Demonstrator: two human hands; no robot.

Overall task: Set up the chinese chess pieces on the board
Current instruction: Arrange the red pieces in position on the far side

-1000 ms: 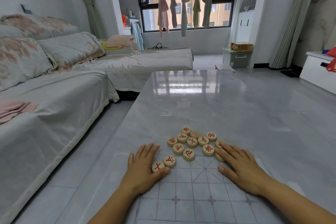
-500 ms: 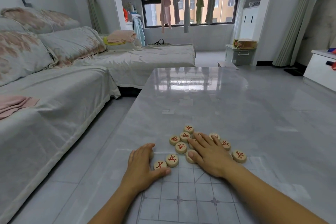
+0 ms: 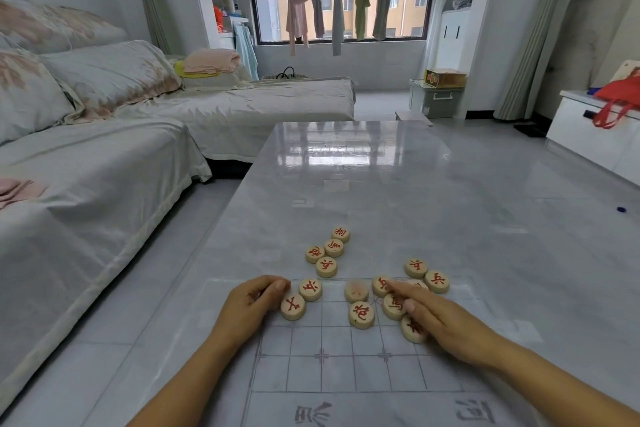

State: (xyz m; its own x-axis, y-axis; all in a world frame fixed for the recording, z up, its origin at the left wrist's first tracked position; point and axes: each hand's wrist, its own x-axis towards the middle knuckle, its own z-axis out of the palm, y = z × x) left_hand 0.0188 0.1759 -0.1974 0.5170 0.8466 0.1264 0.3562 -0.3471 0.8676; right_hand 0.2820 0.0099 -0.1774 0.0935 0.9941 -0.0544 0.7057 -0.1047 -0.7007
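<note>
head view: our right hand [image 3: 437, 320] lies flat, fingers straight, over pieces [image 3: 361, 314] at the far edge of the board [image 3: 339, 371], likely spreading them to sort. our left hand [image 3: 254, 298] curls beside two more; whether it holds one, we cannot tell.

I sit at a glossy grey marble table [image 3: 363, 180]. On my left runs a sofa [image 3: 86, 191] under a pale cover with flowered cushions [image 3: 107, 73]. Far ahead, clothes [image 3: 337, 7] hang in a bright window [image 3: 272, 19]; a white cabinet [image 3: 581, 142] bearing a red bag [image 3: 620, 94] stands right, on pale floor tiles [image 3: 190, 229].
</note>
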